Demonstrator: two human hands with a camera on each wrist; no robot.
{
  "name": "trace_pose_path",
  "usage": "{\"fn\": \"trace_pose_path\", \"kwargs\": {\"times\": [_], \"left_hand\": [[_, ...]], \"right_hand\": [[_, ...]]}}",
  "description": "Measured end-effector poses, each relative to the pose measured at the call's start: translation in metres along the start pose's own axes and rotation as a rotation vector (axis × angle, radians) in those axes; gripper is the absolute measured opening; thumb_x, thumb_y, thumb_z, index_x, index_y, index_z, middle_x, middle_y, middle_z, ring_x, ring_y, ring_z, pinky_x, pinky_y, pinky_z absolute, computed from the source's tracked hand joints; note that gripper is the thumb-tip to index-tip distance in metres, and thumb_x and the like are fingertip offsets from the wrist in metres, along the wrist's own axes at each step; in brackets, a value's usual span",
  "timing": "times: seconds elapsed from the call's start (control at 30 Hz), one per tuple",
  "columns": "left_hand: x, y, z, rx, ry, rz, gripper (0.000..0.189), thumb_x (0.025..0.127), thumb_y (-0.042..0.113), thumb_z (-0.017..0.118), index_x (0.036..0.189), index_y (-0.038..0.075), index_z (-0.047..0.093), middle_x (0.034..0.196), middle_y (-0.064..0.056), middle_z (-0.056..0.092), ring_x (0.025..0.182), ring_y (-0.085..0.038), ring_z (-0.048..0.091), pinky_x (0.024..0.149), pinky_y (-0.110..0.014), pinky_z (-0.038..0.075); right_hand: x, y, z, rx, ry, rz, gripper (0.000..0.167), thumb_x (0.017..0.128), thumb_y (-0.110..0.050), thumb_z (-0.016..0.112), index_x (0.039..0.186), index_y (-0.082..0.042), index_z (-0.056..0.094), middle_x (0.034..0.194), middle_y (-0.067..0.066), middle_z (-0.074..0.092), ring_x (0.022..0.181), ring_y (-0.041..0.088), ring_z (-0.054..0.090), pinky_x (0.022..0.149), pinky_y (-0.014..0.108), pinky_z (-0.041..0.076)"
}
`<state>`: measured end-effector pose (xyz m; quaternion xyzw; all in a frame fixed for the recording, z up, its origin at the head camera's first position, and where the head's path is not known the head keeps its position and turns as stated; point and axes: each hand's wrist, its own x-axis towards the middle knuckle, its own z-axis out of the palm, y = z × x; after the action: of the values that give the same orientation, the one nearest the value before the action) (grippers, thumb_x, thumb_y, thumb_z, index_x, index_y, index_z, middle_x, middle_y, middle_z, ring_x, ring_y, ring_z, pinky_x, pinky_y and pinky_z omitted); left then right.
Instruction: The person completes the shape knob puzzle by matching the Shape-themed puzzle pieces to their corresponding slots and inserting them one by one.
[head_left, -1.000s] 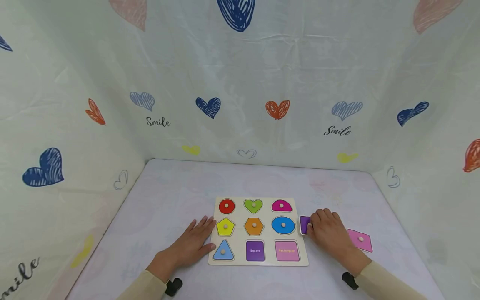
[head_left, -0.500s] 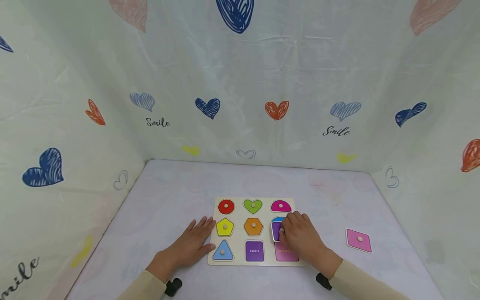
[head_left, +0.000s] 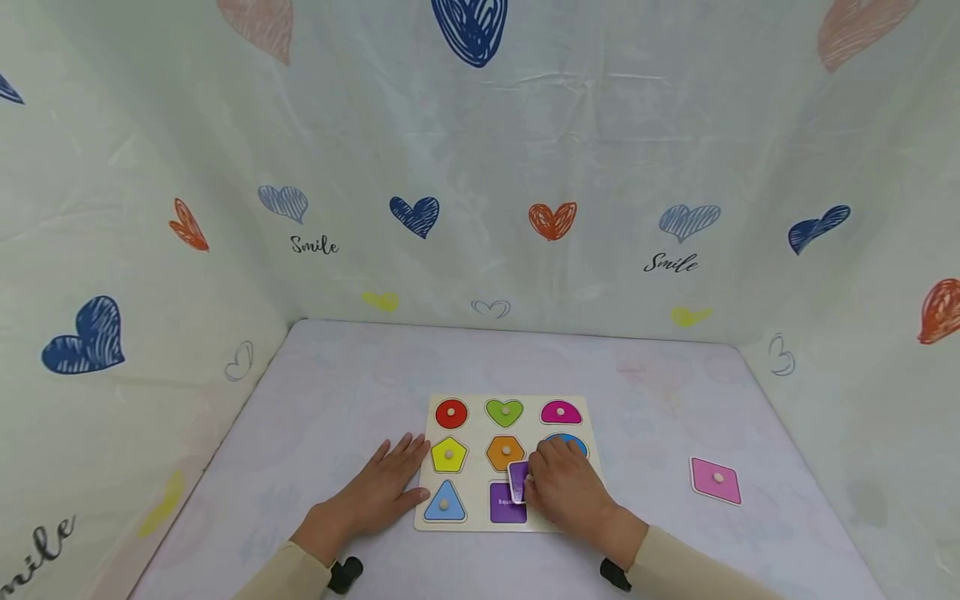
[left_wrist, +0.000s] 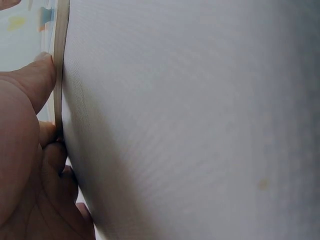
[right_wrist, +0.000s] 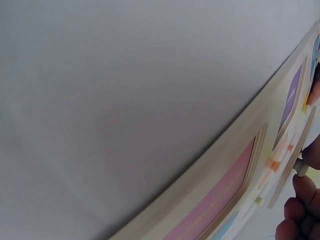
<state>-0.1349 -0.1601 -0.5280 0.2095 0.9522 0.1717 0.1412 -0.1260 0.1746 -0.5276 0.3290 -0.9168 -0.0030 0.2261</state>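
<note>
A beige shape-puzzle board [head_left: 477, 475] lies on the table. My right hand [head_left: 573, 492] pinches the knob [right_wrist: 300, 167] of a purple square puzzle piece [head_left: 517, 477], held tilted just above the board. In the head view, the piece overlaps the upper right of the purple recess [head_left: 502, 510] marked "Square". The pink recess [right_wrist: 215, 205] beside it shows bare in the right wrist view; my right hand covers it from above. My left hand [head_left: 378, 493] lies with spread fingers, its thumb and fingertips touching the board's left edge.
Knobbed pieces fill the other recesses, among them a red circle [head_left: 452, 414], a green heart [head_left: 495, 410] and a blue triangle [head_left: 445, 505]. Right of the board, a pink rectangle piece [head_left: 705, 477] lies on the table [head_left: 360, 375]. A heart-printed cloth [head_left: 480, 258] hangs around the table.
My right hand has carried the purple square piece leftward, from beside the board's right edge to over the purple recess. My left hand has stayed in place.
</note>
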Motion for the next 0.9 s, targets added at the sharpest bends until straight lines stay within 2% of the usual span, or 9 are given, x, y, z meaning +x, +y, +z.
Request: {"fn": "trace_pose_path", "kwargs": {"times": [0.17, 0.23, 0.43, 0.5, 0.63, 0.7, 0.9], "left_hand": [[0.000, 0.000, 0.001, -0.001, -0.001, 0.000, 0.080, 0.102, 0.047, 0.065, 0.166, 0.011, 0.033, 0.173, -0.005, 0.033, 0.163, -0.030, 0.022, 0.132, -0.057, 0.015], [0.001, -0.001, 0.001, 0.000, -0.001, -0.001, 0.080, 0.102, 0.047, 0.065, 0.166, 0.011, 0.033, 0.173, -0.005, 0.033, 0.163, -0.030, 0.021, 0.132, -0.057, 0.015], [0.001, -0.002, 0.002, -0.002, 0.000, -0.005, 0.081, 0.102, 0.047, 0.065, 0.166, 0.011, 0.032, 0.173, -0.005, 0.033, 0.164, -0.030, 0.021, 0.133, -0.057, 0.014], [0.001, -0.002, 0.002, -0.005, 0.001, -0.005, 0.080, 0.102, 0.047, 0.065, 0.166, 0.011, 0.032, 0.173, -0.005, 0.033, 0.164, -0.030, 0.021, 0.133, -0.057, 0.014], [0.001, -0.002, 0.002, 0.000, 0.000, -0.005, 0.080, 0.102, 0.047, 0.065, 0.166, 0.011, 0.032, 0.173, -0.005, 0.033, 0.164, -0.030, 0.021, 0.133, -0.057, 0.014], [0.001, -0.002, 0.002, 0.002, 0.000, -0.005, 0.080, 0.102, 0.047, 0.065, 0.166, 0.011, 0.032, 0.173, -0.005, 0.033, 0.164, -0.030, 0.021, 0.133, -0.057, 0.014], [0.000, 0.000, 0.000, -0.006, 0.001, -0.003, 0.080, 0.102, 0.046, 0.066, 0.166, 0.011, 0.033, 0.173, -0.005, 0.033, 0.164, -0.030, 0.021, 0.133, -0.057, 0.014]], "right_hand": [[0.002, -0.008, 0.000, 0.009, -0.027, -0.001, 0.027, 0.085, -0.029, 0.079, 0.079, -0.013, 0.059, 0.076, -0.004, 0.047, 0.075, 0.013, 0.039, 0.068, 0.025, 0.024], [0.003, -0.012, -0.001, 0.019, -0.049, 0.008, 0.026, 0.086, -0.029, 0.079, 0.080, -0.012, 0.060, 0.076, -0.003, 0.047, 0.075, 0.014, 0.039, 0.067, 0.025, 0.026], [0.003, -0.021, -0.001, 0.028, -0.137, 0.022, 0.027, 0.091, -0.035, 0.077, 0.091, -0.010, 0.068, 0.084, -0.001, 0.058, 0.082, 0.016, 0.049, 0.074, 0.030, 0.047], [0.003, -0.023, -0.001, 0.027, -0.128, 0.014, 0.027, 0.091, -0.035, 0.078, 0.090, -0.010, 0.067, 0.084, -0.001, 0.057, 0.082, 0.016, 0.048, 0.074, 0.030, 0.046], [0.003, -0.027, 0.002, 0.011, -0.063, -0.012, 0.026, 0.088, -0.032, 0.079, 0.083, -0.011, 0.064, 0.079, -0.002, 0.053, 0.077, 0.015, 0.045, 0.069, 0.028, 0.039], [0.003, -0.028, 0.003, 0.007, -0.058, -0.020, 0.026, 0.088, -0.031, 0.079, 0.082, -0.011, 0.062, 0.079, -0.002, 0.052, 0.077, 0.015, 0.044, 0.068, 0.027, 0.035], [0.003, -0.032, 0.002, 0.021, -0.143, -0.007, 0.026, 0.094, -0.035, 0.075, 0.090, -0.010, 0.066, 0.085, -0.001, 0.057, 0.082, 0.016, 0.048, 0.072, 0.028, 0.038]]}}
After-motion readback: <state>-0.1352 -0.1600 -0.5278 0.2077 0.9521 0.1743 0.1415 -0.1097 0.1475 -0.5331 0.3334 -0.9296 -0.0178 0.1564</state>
